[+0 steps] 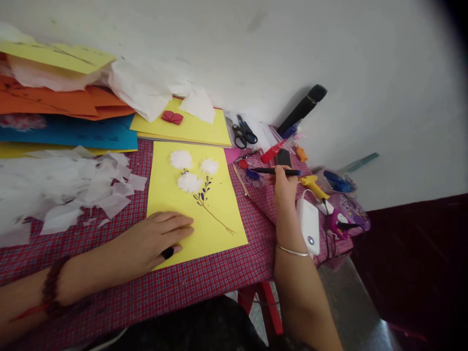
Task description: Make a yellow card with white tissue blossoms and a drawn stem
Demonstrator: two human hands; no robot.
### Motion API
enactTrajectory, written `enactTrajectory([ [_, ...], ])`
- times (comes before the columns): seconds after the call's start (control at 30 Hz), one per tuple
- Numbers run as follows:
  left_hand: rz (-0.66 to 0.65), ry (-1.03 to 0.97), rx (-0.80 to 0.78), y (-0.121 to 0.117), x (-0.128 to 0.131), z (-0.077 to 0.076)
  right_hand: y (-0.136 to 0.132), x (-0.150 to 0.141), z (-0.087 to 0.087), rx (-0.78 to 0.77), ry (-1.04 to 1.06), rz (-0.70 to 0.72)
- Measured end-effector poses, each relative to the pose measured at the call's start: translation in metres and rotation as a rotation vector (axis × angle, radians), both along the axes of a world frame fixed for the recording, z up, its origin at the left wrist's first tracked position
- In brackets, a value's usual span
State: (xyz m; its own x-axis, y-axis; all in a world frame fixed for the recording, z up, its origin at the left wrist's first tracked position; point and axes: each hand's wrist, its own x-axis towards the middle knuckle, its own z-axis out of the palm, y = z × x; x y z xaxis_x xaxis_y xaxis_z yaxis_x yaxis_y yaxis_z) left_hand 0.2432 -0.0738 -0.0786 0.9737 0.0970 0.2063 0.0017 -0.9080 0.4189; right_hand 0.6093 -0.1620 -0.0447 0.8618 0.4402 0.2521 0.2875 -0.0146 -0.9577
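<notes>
My left hand point(160, 238) lies flat on the lower left of a yellow sheet of paper point(215, 229), fingers stretched out. A small black spot shows at its thumb; I cannot make out what it is. Three fluffy white flowers point(190, 183) sit on the sheet, above a drawn brown stem point(215, 217) with dark blue leaves point(203, 193). Off the sheet to the right, my right hand point(283, 183) is closed around a dark marker pen point(270, 171), held nearly level above the small items on the tablecloth.
White paper scraps point(84, 185) cover the table's left side, below stacked coloured sheets point(73, 129). Black-handled scissors point(244, 132), a red tube point(273, 151), a yellow glue gun point(313, 186), a white box-shaped device point(309, 224) and a purple bag point(351, 212) crowd the right. A wall point(234, 48) stands behind.
</notes>
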Motion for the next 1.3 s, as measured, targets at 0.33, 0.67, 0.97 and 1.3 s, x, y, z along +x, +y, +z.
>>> enactTrajectory([
  [0.33,-0.013,0.002,0.011,0.000,0.001,0.001,0.005,0.000,-0.010,-0.040,-0.013,0.020],
  [0.67,-0.036,-0.002,0.015,-0.005,0.006,0.022,0.003,0.007,-0.014,-0.011,-0.011,-0.016],
  [0.97,-0.024,-0.005,0.011,-0.007,0.006,0.022,-0.006,-0.051,0.010,0.106,0.226,0.462],
  [1.3,-0.024,-0.002,0.023,-0.006,0.006,0.023,0.003,-0.088,-0.016,-0.152,0.223,0.736],
])
